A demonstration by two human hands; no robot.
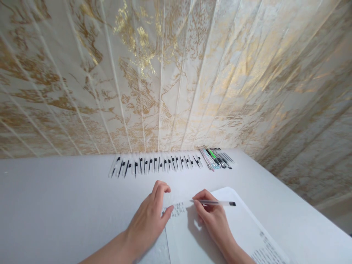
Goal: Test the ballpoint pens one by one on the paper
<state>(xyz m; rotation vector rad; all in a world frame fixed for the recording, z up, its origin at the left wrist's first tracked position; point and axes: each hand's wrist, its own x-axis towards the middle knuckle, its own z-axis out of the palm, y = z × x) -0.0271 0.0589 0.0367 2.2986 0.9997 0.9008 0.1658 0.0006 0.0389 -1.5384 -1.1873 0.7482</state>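
My right hand [210, 214] pinches a pen [224, 202] with a clear barrel and a black end. The pen lies nearly level, its tip pointing left over the white paper [181, 240]. Small dark handwriting [177, 210] fills the upper left corner of that page. My left hand [150, 216] is by the page's left edge, thumb and curved forefinger apart, with nothing between them. Whether its thumb touches the paper I cannot tell. More rows of writing [266, 251] show at the lower right of the paper.
Along the back of the white table [55, 205] runs a row of clear pens with black parts [154, 165]. To their right lies a cluster of coloured and dark pens [216, 158]. A white curtain with gold patterns [148, 84] hangs behind the table.
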